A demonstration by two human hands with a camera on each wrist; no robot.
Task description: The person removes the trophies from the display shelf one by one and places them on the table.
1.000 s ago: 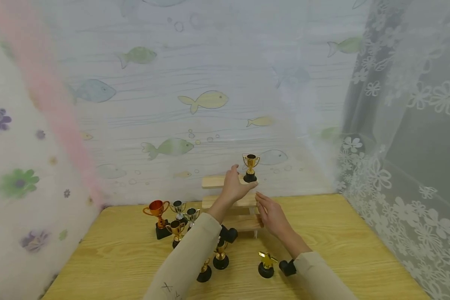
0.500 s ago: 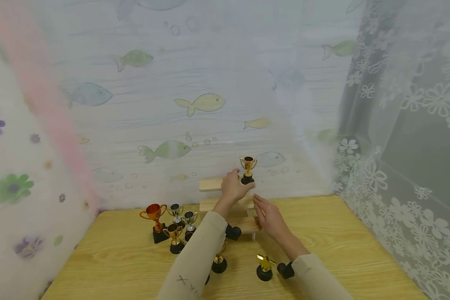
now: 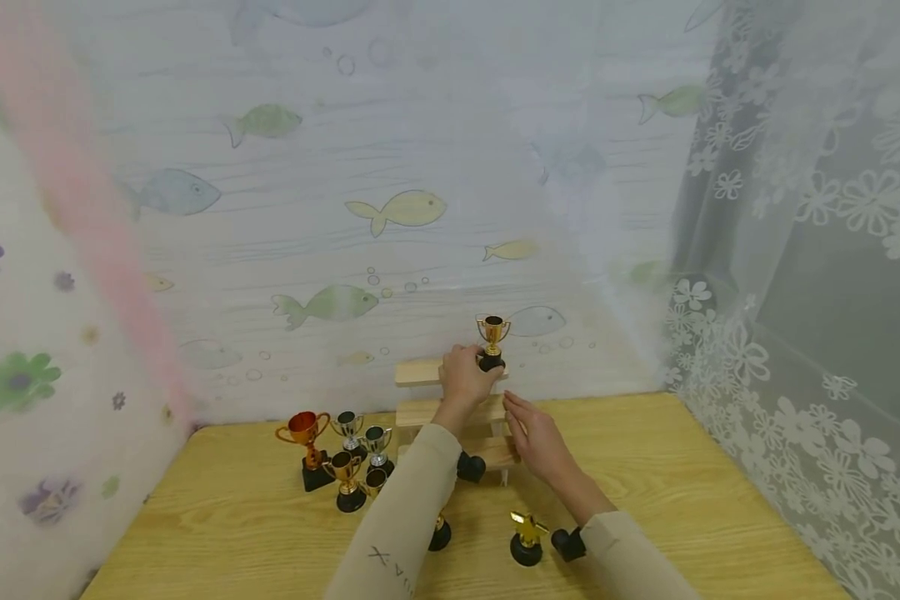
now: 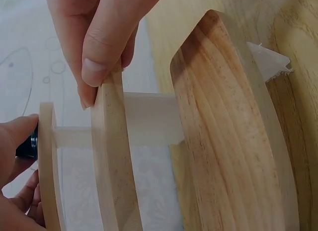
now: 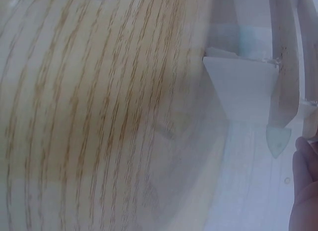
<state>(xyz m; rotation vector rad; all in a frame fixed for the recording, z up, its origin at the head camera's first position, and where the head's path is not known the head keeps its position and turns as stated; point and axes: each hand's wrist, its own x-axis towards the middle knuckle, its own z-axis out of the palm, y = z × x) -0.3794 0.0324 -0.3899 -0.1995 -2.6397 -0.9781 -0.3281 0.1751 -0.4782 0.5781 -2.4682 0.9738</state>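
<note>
A small gold trophy cup [image 3: 492, 328] with a black base stands upright at the right end of the top board of a stepped wooden stand [image 3: 417, 411]. My left hand [image 3: 465, 379] holds its base between thumb and fingers; the left wrist view shows the dark base [image 4: 29, 145] there against the top board. Just below, my right hand [image 3: 543, 442] pinches the right end of the middle board [image 4: 113, 141] between thumb and fingers. The lowest board [image 4: 223, 121] is wider in that view. Only part of the right hand [image 5: 305, 186] appears in the right wrist view.
Left of the stand are an orange-red trophy [image 3: 304, 429], two silver ones [image 3: 377, 442] and gold ones [image 3: 343, 468], one partly behind my left sleeve. A gold star trophy [image 3: 527, 529] stands in front, near my right wrist. A fish-patterned curtain [image 3: 330, 250] hangs behind the table.
The head view has shifted slightly, so the scene sits a little lower and further left. The left hand stays at the trophy base and the right hand stays at the middle board.
</note>
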